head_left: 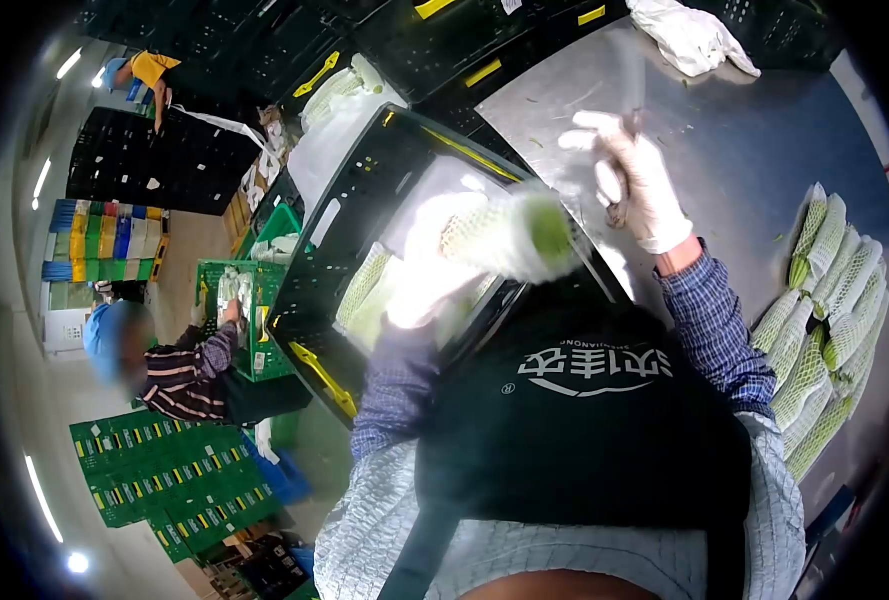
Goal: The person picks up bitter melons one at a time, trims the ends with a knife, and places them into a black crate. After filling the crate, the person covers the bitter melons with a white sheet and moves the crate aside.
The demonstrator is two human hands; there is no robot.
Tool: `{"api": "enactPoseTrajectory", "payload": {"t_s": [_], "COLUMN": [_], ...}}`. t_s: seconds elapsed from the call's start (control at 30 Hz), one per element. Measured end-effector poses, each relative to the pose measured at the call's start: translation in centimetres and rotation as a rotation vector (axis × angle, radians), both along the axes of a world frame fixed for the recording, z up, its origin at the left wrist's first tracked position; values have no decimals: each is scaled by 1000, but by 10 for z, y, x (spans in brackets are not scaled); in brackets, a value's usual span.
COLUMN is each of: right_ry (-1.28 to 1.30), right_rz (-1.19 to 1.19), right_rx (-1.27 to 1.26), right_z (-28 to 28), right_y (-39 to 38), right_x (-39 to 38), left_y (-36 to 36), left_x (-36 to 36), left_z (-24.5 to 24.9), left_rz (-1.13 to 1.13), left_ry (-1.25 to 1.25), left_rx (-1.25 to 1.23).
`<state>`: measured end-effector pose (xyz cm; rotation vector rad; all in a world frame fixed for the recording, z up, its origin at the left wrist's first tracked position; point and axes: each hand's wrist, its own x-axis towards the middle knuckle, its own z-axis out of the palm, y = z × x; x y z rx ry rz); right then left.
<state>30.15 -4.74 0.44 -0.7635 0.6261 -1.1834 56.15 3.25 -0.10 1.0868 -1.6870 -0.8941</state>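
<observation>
My left hand (429, 255), in a white glove and washed out by glare, is closed around a long green vegetable in a white foam net (504, 235). Its round green end points right, blurred by motion. Both are above a black crate (349, 160) with yellow handles, in which more netted vegetables (364, 285) lie on a pale liner. Over the metal table, my gloved right hand (629, 180) grips what looks like a knife (632, 75). The blade is smeared and points away from me; the dark handle shows below the fingers.
Netted vegetables (829, 320) are piled on the metal table (764, 130) at right. A white cloth or bag (689, 40) lies at its far edge. Black crates (454, 50) line the back. At left, a co-worker (189, 370) reaches into a green crate (259, 330); another person (149, 75) stands farther off.
</observation>
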Motion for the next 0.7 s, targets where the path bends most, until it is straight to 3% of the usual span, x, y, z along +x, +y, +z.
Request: {"api": "enactPoseTrajectory", "payload": {"t_s": [0.03, 0.07, 0.1, 0.17, 0.27, 0.33, 0.37, 0.43, 0.47, 0.53, 0.57, 0.67, 0.7], "right_ry": [51, 101, -57, -2, 32, 91, 122, 114, 198, 364, 642, 716, 712], "right_rz": [188, 376, 549, 614, 587, 506, 448, 271, 206, 78, -115, -43, -185], "right_rx": [-11, -21, 4, 229, 95, -30, -69, -236, -303, -426, -671, -711, -869], "right_z": [-11, -23, -34, -11, 7, 11, 12, 0, -7, -18, -26, -14, -12], "right_y": [0, 0, 8, 25, 32, 32, 32, 25, 23, 25, 23, 25, 15], "right_x": [2, 4, 11, 26, 32, 32, 32, 42, 43, 43, 42, 28, 23], "left_y": [-8, -14, -17, -30, -34, -40, -37, -20, -16, -1, 2, 12, 13], "left_x": [4, 5, -1, -7, -23, -31, -24, -45, -44, -50, -59, -70, -67], "left_z": [3, 11, 16, 21, 33, 26, 27, 31, 20, -3, -6, -7, -12], "left_rz": [2, 126, 199, 267, 459, 606, 494, 347, 273, -111, -72, 38, 38], "left_ry": [-191, -637, -730, -856, -953, -829, -757, 163, 409, 626, 604, 647, 626], "left_rx": [-269, -558, -622, -730, -642, -540, -541, 132, 311, 286, 273, 439, 433]}}
